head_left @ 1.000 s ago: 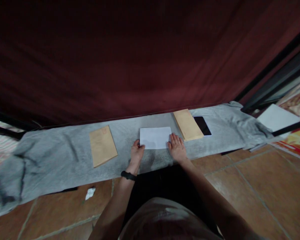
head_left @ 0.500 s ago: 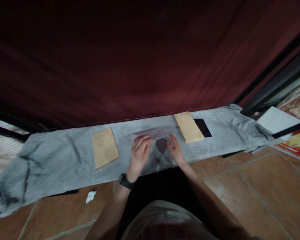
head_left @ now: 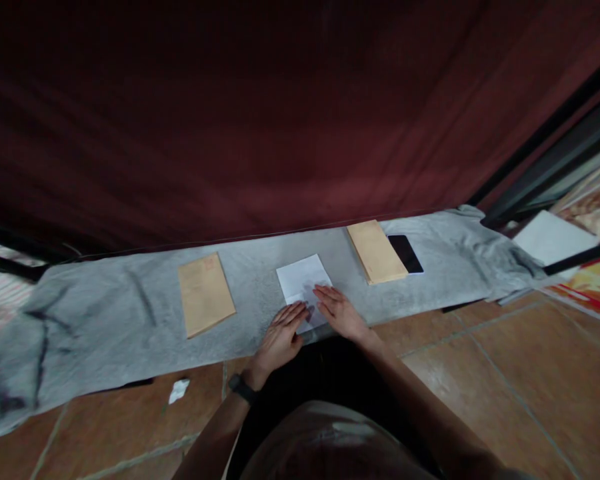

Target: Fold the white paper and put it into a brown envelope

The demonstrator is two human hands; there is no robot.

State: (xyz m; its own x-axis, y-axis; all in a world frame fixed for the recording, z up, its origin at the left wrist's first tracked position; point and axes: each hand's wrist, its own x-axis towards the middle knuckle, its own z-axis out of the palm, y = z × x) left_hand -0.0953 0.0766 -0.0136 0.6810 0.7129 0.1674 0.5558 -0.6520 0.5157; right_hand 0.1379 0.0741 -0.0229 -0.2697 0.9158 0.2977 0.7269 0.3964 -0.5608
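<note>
A white sheet of paper (head_left: 301,280) lies on a long grey cloth (head_left: 105,313) spread over the tiled floor. My left hand (head_left: 281,337) rests flat on the paper's near left corner, fingers stretched out. My right hand (head_left: 339,310) lies flat on its near right part, fingers also extended. A brown envelope (head_left: 205,293) sits on the cloth to the left of the paper. Another brown envelope (head_left: 376,251) lies to the right, with a black phone (head_left: 405,253) beside it.
A dark red curtain (head_left: 260,113) hangs behind the cloth. A crumpled white scrap (head_left: 179,390) lies on the tiles at the left. White sheets (head_left: 550,235) and colourful printed material (head_left: 593,280) sit at the far right, past dark bars.
The paper went from lying sideways to lengthwise and narrower, passing through a lifted, blurred state. Both hands came nearer me and now press flat on its near end.
</note>
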